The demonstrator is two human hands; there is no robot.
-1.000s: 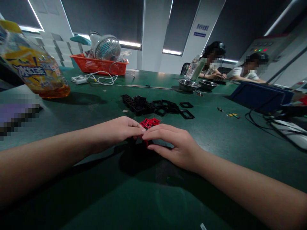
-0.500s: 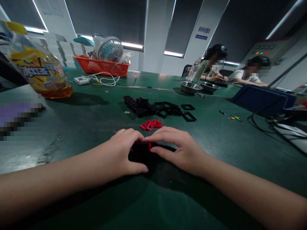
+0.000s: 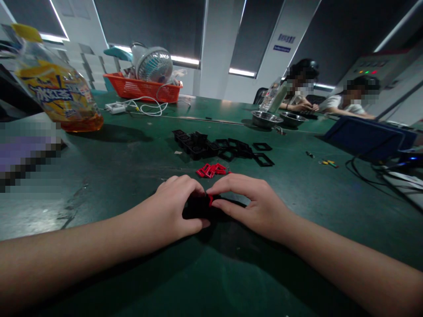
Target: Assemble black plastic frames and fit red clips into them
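My left hand (image 3: 175, 206) curls around a dark, black part (image 3: 195, 208) just above the tabletop, fingers on the far side and thumb on the near side. Between the thumb and fingers of my right hand (image 3: 259, 201) is a small red piece (image 3: 210, 201), held against the right end of the black part. Its exact shape is mostly covered by the fingers. Just beyond my hands lies a small pile of red rectangular frames (image 3: 211, 170). Behind that pile sit several black box-like parts (image 3: 194, 145) and flat black square frames (image 3: 263, 159).
A bottle of amber drink (image 3: 62, 88) stands at left. An orange basket (image 3: 145, 89) with a fan, a white cable (image 3: 152, 108) and metal bowls (image 3: 266, 119) are farther back. At right are a blue bin (image 3: 366, 136) and dark cables. Two people sit across the green table (image 3: 132, 273).
My left thumb has come up closer to the black part and the red piece. Both hands stay together; the whole view has shifted slightly.
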